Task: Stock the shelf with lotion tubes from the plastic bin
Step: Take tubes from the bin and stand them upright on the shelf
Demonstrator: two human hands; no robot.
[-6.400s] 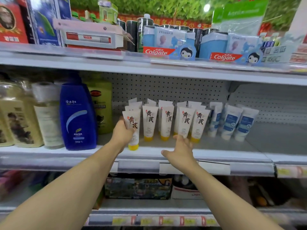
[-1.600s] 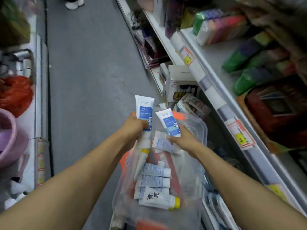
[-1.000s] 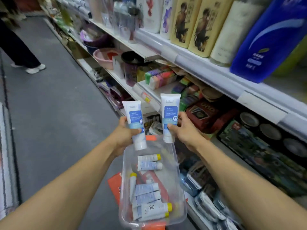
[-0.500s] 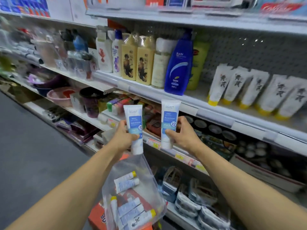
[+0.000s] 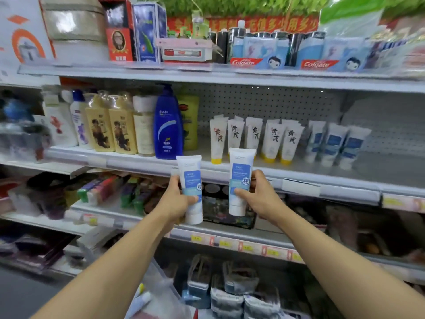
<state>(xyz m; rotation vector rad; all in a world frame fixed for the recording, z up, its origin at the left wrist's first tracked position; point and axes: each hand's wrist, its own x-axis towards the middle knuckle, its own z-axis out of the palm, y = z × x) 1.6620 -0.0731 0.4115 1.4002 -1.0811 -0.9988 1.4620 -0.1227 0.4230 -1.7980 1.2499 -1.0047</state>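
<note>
At the near bottom edge we see the clear plastic bin (image 5: pixel 161 300) with a few tubes in it. The shelf (image 5: pixel 299 178) has bare room at its far right. Our left hand (image 5: pixel 177 201) grips one blue-and-white lotion tube (image 5: pixel 192 187), our right hand (image 5: pixel 257 194) another tube (image 5: pixel 240 180); both are upright, caps down, before the shelf's front edge.

A retail shop aisle, toiletries section. Tiered metal shelving (image 5: pixel 230 168) with a pegboard back panel (image 5: pixel 264 102) carries price-label strips (image 5: pixel 243 246) along each front edge, just below the hands. Above and to the left of the hands stand ranked shampoo bottles (image 5: pixel 169 125); directly above them, rows of identical yellow-capped tubes (image 5: pixel 253 137). The top shelf holds boxed Colgate toothpaste sets (image 5: pixel 259 54) beneath a red banner (image 5: pixel 241 23).
</note>
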